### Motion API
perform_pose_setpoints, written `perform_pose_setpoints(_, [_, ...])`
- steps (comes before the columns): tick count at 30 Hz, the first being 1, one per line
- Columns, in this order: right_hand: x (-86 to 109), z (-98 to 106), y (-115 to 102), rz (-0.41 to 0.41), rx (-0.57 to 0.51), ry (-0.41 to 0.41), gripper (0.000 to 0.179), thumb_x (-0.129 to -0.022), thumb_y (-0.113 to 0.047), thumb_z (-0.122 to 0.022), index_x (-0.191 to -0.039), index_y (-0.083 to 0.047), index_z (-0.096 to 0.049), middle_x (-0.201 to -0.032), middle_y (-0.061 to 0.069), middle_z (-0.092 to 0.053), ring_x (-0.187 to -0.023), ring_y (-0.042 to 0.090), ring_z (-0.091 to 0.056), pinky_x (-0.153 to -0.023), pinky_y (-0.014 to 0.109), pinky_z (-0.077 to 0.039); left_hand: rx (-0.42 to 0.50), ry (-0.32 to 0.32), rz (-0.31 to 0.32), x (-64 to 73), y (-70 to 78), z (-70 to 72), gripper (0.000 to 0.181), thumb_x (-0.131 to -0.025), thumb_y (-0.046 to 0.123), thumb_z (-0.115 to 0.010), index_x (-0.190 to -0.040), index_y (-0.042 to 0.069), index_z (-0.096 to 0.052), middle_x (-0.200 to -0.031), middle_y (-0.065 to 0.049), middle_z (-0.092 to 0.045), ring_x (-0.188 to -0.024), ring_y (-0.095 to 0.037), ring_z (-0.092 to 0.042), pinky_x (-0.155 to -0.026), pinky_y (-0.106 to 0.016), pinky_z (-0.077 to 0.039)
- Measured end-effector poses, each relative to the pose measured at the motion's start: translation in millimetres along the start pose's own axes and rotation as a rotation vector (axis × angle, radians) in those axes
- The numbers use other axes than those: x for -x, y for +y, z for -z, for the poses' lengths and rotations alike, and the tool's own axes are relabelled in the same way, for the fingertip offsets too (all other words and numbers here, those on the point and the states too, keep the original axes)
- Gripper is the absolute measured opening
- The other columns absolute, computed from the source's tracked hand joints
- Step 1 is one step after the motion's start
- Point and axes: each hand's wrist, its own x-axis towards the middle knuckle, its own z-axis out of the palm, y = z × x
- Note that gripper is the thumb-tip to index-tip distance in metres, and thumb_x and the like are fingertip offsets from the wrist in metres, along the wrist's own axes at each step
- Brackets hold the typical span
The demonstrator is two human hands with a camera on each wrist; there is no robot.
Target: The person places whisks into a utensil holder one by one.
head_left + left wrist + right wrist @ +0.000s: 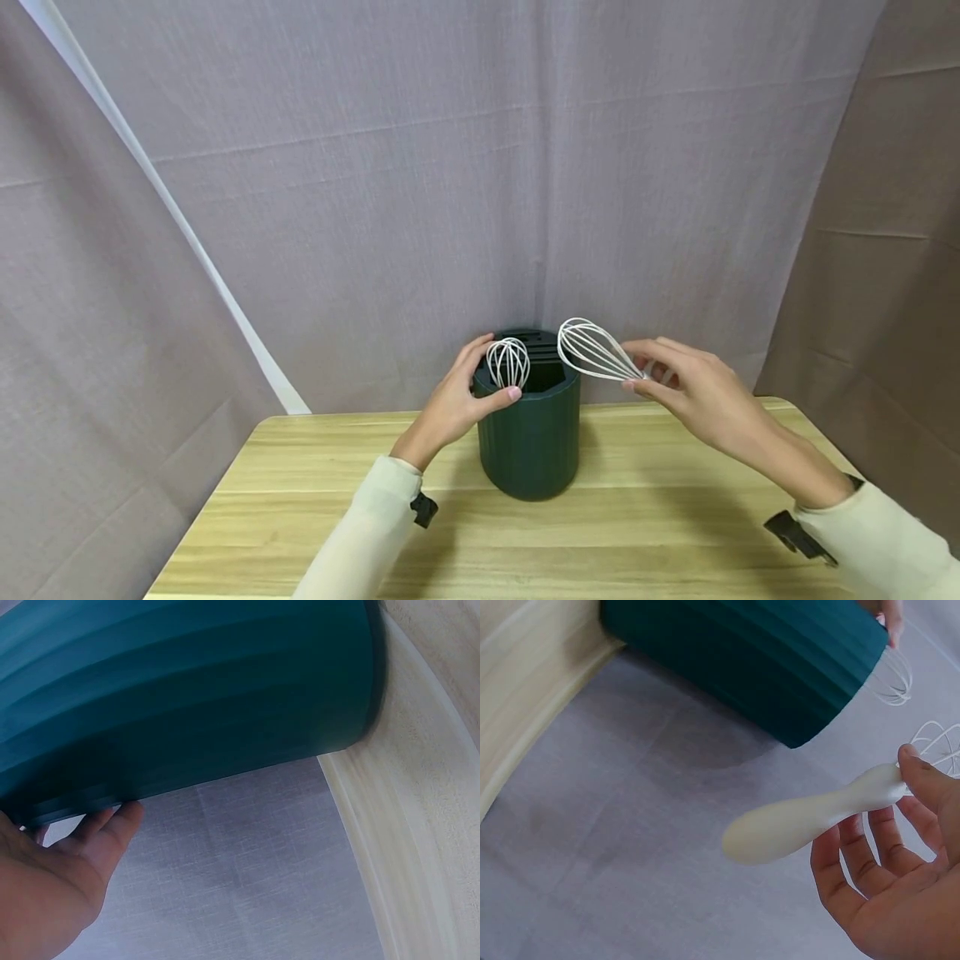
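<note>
A dark green, ribbed utensil holder [529,450] stands upright on the wooden table. My left hand [459,400] grips its upper left side, thumb at the front rim and fingers reaching round toward the back; the left wrist view shows those fingers [112,834] against the ribbed wall. One white whisk [508,360] stands in the holder, wire loops above the rim and its lower part hidden. To the right, my right hand [701,387] pinches a second whisk [596,348] by the neck, loops pointing up and left beside the rim. Its pale, bulbous handle [802,821] shows in the right wrist view.
Narrow slots [536,343] run across the back part of the holder's top, with a wider opening in front of them. The light wooden table [300,500] ends close behind the holder, where a grey cloth curtain [375,208] hangs. More cloth hangs on both sides.
</note>
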Motion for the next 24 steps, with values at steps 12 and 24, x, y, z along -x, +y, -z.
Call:
perform_pose_setpoints(12, [-17.4,0,-17,-0.025,-0.078,0.011,0.04,-0.091,-0.008,-0.082,-0.129,-0.012,-0.072,-0.099,-0.007,-0.071,-0.08,0.006,-0.062,-0.07,0.018,-0.053,0.027,0.003,-0.007,-2.1,1.9,-2.9,0.096,-0.087,0.065,-0.076,-0.165,0.024,-0.037,-0.168,0.02,-0.028,-0.155,-0.019,-0.032,-0.121,-0.058,-0.033])
perform_pose_setpoints(24, [-37.3,-7,-31,-0.011,-0.147,0.046,0.039,-0.091,-0.01,-0.082,-0.129,-0.011,-0.073,-0.101,-0.001,-0.074,-0.083,0.01,-0.064,-0.073,0.018,-0.052,0.057,-0.002,-0.008,-2.5,0.4,-1.8,0.095,-0.088,0.062,-0.077,-0.164,0.022,-0.038,-0.168,0.021,-0.028,-0.155,-0.018,-0.03,-0.122,-0.058,-0.031])
